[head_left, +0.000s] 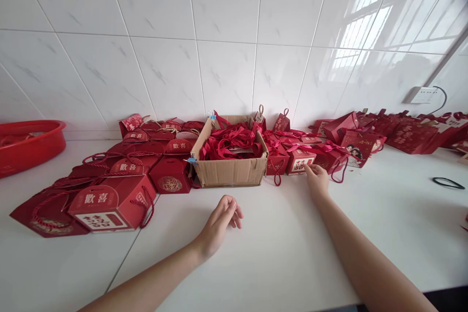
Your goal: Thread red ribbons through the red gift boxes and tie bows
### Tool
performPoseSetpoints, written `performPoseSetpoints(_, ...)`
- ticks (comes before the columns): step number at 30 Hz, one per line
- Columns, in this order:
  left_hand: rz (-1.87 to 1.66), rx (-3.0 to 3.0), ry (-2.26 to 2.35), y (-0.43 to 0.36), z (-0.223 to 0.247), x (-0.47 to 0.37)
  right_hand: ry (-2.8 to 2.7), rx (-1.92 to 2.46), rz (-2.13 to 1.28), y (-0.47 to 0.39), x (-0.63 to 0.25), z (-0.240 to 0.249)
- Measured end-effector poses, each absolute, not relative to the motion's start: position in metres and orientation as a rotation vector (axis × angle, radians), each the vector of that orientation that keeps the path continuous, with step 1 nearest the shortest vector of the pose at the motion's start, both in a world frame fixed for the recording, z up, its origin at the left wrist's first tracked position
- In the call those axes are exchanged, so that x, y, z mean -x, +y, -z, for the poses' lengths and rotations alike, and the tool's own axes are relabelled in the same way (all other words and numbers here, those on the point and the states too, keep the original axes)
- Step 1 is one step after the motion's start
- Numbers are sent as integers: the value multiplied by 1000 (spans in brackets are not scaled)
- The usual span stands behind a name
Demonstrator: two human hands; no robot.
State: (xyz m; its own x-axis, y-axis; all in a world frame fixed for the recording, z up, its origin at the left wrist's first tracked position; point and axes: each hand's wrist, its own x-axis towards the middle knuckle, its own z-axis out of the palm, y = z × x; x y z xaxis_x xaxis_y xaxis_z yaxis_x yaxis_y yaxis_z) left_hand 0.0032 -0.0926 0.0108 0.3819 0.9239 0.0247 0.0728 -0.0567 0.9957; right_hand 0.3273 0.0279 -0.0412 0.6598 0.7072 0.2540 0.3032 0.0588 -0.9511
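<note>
My right hand [317, 179] reaches to the row of red boxes right of the carton, its fingers bent at the lower right corner of a small red gift box [300, 161] with a white label and a ribbon on top. Its fingertips are partly hidden against that box. My left hand [221, 222] hovers over the white table, loosely curled with nothing visible in it. In front of it stands an open cardboard carton [230, 173] filled with tangled red ribbon [234, 141]. Beside the labelled box is another ribboned red box [326, 160] with a cord loop.
Several red gift boxes with cord handles [109, 200] are packed together left of the carton. More red boxes [413, 131] line the tiled wall at right. A red plastic basin [32, 148] is far left; a black band [448, 183] lies at right, below a wall socket [422, 95].
</note>
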Motion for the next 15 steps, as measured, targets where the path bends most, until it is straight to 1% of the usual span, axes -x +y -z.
performPoseSetpoints(4,-870,-1503,961,-97,-12,-5,-923,1519,-302,24,-323,34)
performPoseSetpoints(10,-821,-1527,985,-98,-14,-5,-743,1501,130,28,-349,12)
performPoseSetpoints(12,-818,-1541,986,-97,-14,-5,-692,1519,176,28,-370,12)
performPoseSetpoints(15,-812,-1553,982,-97,-13,-5,-607,1540,151,30,-403,19)
